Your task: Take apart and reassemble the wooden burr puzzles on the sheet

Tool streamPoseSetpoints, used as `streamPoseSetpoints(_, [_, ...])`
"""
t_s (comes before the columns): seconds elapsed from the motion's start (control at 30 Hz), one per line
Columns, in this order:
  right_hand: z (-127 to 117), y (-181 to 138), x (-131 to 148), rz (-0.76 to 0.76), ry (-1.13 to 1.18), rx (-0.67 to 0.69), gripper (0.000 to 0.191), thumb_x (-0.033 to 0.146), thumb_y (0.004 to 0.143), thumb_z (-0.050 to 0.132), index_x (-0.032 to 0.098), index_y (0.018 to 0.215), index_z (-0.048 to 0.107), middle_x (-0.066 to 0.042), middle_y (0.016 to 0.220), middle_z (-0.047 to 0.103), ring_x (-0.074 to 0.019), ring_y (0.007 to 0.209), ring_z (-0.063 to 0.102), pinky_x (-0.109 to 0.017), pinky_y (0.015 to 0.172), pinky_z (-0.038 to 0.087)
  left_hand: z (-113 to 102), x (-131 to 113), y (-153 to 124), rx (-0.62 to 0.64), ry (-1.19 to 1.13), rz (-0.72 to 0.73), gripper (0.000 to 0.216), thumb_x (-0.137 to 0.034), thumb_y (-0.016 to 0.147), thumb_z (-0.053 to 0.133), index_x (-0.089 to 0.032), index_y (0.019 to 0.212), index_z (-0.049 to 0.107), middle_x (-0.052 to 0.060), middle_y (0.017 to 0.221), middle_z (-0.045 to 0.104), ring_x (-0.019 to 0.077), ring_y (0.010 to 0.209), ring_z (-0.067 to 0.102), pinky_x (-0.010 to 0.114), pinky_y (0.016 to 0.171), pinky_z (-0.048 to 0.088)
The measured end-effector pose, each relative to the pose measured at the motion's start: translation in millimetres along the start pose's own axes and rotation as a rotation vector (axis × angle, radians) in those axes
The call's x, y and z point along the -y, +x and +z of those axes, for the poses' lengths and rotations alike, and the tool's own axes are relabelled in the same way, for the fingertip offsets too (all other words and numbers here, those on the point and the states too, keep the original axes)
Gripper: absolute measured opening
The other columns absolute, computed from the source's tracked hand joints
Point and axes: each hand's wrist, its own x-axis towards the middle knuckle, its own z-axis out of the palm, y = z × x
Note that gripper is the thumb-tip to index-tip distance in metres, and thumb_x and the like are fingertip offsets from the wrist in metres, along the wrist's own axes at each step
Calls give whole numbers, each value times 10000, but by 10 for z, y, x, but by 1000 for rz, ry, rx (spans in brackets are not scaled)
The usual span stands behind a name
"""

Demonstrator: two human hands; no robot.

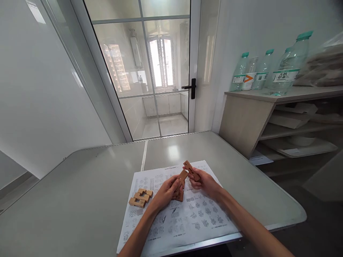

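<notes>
My left hand (pixel 168 191) is closed around brown wooden puzzle pieces (pixel 183 175), one slanting up from the fingers and another poking out below. How many it holds is partly hidden by the fingers. Just to the right, my right hand (pixel 202 182) pinches a single notched wooden puzzle piece (pixel 190 169), tilted, with a small dark mark near its upper end. The two hands are close together over a printed instruction sheet (pixel 209 232) covered in small line diagrams. Left of my left hand, several lighter notched wooden blocks (pixel 140 197) lie side by side on the sheet.
The sheet lies on a grey-white table (pixel 80 200) with a metal front edge. At the right stands a wooden shelf unit (pixel 246 117) carrying several plastic bottles (pixel 285 67) and a bagged bundle (pixel 321 66). Beyond the table is a glass door (pixel 171 78) with a black handle (pixel 193 88).
</notes>
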Motion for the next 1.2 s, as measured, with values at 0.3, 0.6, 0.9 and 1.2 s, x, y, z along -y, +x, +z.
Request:
streamPoseSetpoints(0.3, [117, -19, -18, -11, 22, 51, 453, 643, 943, 553, 209, 1017, 657, 46, 673, 380, -102, 517, 271, -248, 475, 243, 57, -111, -30, -43, 139, 38, 501, -586, 991, 546, -150, 1205, 672, 15, 801, 606, 123, 638, 473, 255, 604, 376])
streamPoseSetpoints(0.6, [175, -70, -103, -145, -337, -65, 642, 652, 1023, 412, 249, 1517, 488, 60, 619, 376, -143, 516, 333, -278, 498, 326, 55, -44, -26, -73, 198, 72, 467, -558, 1014, 519, -157, 1193, 678, 48, 860, 664, 176, 755, 582, 289, 711, 458])
streamPoseSetpoints(0.9, [169, -98, -129, -323, -775, -141, 654, 496, 997, 560, 226, 1575, 414, -39, 939, 678, -213, 808, 612, -361, 770, 514, 60, -31, -43, -85, 228, 106, 457, -531, 1030, 495, -162, 1222, 685, 62, 899, 692, 188, 793, 604, 301, 750, 483])
streamPoseSetpoints(1.2, [201, -123, -142, -368, -871, -157, 651, 473, 1004, 557, 210, 1573, 384, 25, 752, 529, -163, 629, 461, -320, 628, 462, 63, -24, -52, -97, 260, 111, 454, -532, 1033, 486, -178, 1227, 693, 53, 881, 675, 178, 761, 582, 286, 730, 470])
